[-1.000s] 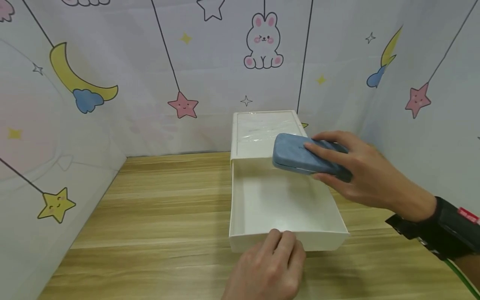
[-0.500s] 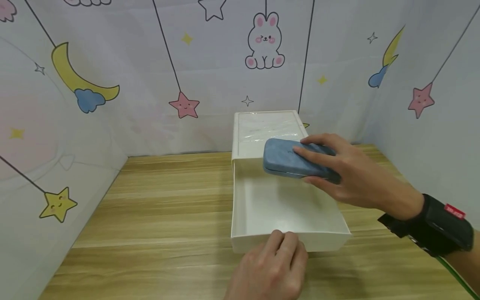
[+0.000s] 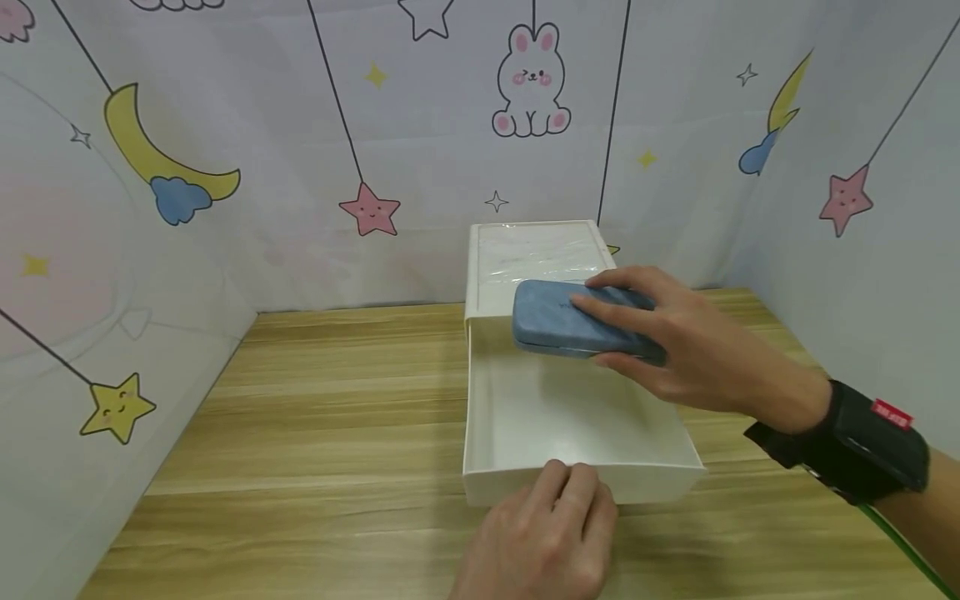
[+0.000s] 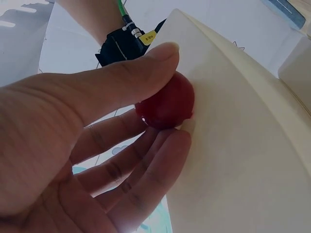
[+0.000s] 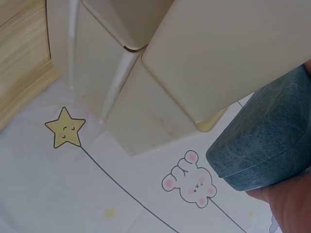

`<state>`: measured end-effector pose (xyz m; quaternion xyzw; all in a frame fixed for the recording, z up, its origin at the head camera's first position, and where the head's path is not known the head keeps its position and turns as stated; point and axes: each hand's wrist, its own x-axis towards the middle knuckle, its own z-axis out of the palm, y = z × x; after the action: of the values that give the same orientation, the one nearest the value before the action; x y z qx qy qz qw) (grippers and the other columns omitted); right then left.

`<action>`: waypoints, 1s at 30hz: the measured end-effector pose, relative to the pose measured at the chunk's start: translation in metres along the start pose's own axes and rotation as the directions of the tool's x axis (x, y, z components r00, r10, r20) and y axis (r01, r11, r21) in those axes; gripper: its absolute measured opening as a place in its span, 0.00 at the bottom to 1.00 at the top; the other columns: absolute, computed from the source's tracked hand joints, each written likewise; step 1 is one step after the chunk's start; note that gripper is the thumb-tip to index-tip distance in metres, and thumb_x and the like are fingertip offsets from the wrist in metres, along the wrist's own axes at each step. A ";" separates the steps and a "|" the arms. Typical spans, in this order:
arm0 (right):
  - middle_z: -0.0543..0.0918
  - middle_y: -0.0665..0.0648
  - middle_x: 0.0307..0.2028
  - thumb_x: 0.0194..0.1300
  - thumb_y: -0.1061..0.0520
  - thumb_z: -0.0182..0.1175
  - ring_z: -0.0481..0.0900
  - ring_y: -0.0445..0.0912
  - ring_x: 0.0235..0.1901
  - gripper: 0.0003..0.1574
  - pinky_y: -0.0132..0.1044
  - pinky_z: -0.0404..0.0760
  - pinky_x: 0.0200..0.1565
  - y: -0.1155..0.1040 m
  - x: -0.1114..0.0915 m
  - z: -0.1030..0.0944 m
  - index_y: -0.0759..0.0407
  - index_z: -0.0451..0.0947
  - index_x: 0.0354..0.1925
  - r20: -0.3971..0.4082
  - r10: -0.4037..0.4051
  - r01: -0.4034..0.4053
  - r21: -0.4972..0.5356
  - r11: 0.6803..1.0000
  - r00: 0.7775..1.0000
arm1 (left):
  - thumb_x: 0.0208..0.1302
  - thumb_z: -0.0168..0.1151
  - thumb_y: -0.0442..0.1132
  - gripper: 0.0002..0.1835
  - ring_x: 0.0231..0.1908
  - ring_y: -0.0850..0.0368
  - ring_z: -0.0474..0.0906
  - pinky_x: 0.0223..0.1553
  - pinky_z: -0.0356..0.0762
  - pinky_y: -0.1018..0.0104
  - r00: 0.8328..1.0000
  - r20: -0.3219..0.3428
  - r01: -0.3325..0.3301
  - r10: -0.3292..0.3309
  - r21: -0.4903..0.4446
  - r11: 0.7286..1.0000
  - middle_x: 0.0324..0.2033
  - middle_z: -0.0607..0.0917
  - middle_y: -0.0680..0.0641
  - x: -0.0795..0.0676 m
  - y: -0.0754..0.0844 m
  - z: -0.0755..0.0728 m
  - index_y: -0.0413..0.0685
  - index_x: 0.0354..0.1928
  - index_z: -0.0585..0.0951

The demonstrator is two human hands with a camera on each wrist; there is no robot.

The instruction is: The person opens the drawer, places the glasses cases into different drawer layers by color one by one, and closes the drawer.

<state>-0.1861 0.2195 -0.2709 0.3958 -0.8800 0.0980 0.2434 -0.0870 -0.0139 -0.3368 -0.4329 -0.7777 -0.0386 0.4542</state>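
Observation:
My right hand (image 3: 686, 346) grips a blue glasses case (image 3: 543, 318), fingers across its top and thumb along the near side. The case hangs above the back part of an open white drawer (image 3: 577, 421), slightly overlapping the box in the head view. Its mottled blue end (image 5: 262, 136) shows in the right wrist view. At the drawer's front, my left hand (image 3: 543, 533) pinches a round red knob (image 4: 170, 104) between thumb and fingers; the knob is hidden behind that hand in the head view. The drawer's inside shows no objects.
The drawer slides from a white box (image 3: 536, 250) whose top carries a clear wrinkled film. Both stand on a wood-grain table (image 3: 330, 433). A white printed curtain (image 3: 435, 125) encloses the back and sides, close behind the box.
My right hand has moved the glasses case left and slightly down, further over the drawer. My left hand stays at the drawer front, and the drawer remains pulled out.

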 end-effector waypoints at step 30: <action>0.77 0.62 0.61 0.56 0.51 0.77 0.77 0.54 0.58 0.41 0.49 0.82 0.53 -0.008 0.017 0.015 0.51 0.77 0.67 0.050 -0.096 0.093 0.060 0.994 0.994 | 0.73 0.44 0.29 0.19 0.25 0.63 0.70 0.22 0.70 0.79 0.997 -0.081 -0.008 0.012 0.052 0.999 0.28 0.77 0.52 0.000 0.000 0.004 0.47 0.31 0.85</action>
<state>-0.1951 0.1971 -0.2755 0.4462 -0.8633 0.1012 0.2130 -0.0897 -0.0122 -0.3392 -0.4230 -0.7570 -0.0338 0.4969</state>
